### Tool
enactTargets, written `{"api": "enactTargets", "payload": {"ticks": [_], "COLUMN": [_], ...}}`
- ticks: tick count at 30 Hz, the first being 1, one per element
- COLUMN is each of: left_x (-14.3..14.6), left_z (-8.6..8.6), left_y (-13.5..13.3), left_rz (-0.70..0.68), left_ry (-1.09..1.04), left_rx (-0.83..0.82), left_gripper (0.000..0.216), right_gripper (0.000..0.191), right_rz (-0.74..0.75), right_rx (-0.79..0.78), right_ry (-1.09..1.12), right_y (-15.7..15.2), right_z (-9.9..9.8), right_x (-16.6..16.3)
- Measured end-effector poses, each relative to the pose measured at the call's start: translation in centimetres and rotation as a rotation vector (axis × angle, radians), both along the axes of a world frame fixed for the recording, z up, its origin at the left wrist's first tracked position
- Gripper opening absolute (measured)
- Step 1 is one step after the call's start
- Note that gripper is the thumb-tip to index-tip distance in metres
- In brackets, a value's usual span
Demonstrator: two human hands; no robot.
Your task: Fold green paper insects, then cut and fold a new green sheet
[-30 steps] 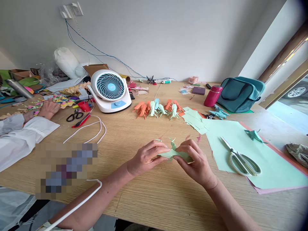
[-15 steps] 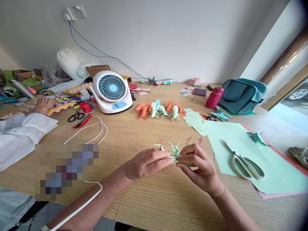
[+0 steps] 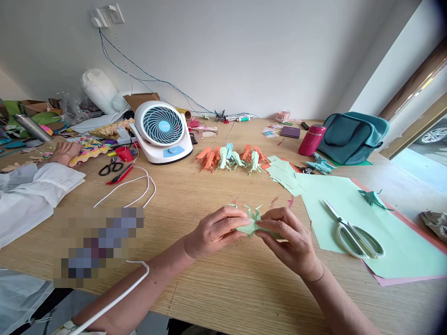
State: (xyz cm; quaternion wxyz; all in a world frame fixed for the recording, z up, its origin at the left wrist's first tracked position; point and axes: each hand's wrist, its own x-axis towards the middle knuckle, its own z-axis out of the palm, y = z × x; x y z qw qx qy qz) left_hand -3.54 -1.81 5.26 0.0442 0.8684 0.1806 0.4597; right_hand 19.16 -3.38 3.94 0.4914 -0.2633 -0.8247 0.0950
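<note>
A pale green folded paper figure [image 3: 248, 228] with thin bent legs is pinched between my two hands, low over the wooden table. My left hand [image 3: 217, 231] grips its left side with thumb and fingers closed. On the other side my right hand [image 3: 292, 239] pinches it near the middle, and part of the paper shows under the fingers. The fingers hide some of its folds. Beyond my hands stands a row of finished-looking orange figures [image 3: 207, 159] and pale green figures [image 3: 254, 160]. Several small pale green paper pieces [image 3: 285, 176] lie right of that row.
At right, white-handled scissors [image 3: 359, 239] rest on large green sheets [image 3: 412, 251], with a teal paper figure [image 3: 373, 200] nearby. A pink flask [image 3: 312, 140] and teal bag [image 3: 352, 139] stand behind. A white fan [image 3: 162, 130] and black-handled scissors [image 3: 111, 166] are left, near another person's hand [image 3: 65, 152].
My left fingers have shifted on the paper figure, bending more and drawing back slightly, so more of its pale green surface shows. My right hand stays almost in place.
</note>
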Motion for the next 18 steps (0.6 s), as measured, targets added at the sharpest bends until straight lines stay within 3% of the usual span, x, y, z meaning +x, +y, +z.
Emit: {"api": "enactTargets", "payload": {"ticks": [8,18], "left_x": [-0.11,0.08], "left_z": [-0.29,-0.22], "left_y": [0.6,0.95], "left_rz": [-0.07,0.011], "left_ry": [-0.011,-0.095], "left_rx": [-0.181,-0.275], "left_gripper": [0.031,0.025], "right_gripper": [0.027,0.026], "right_rz": [0.053,0.009], "right_rx": [-0.118,-0.143], "right_ry": [0.021,-0.015], "right_y": [0.49,0.73], "right_z": [0.15,-0.04], "right_x": [-0.07,0.1]}}
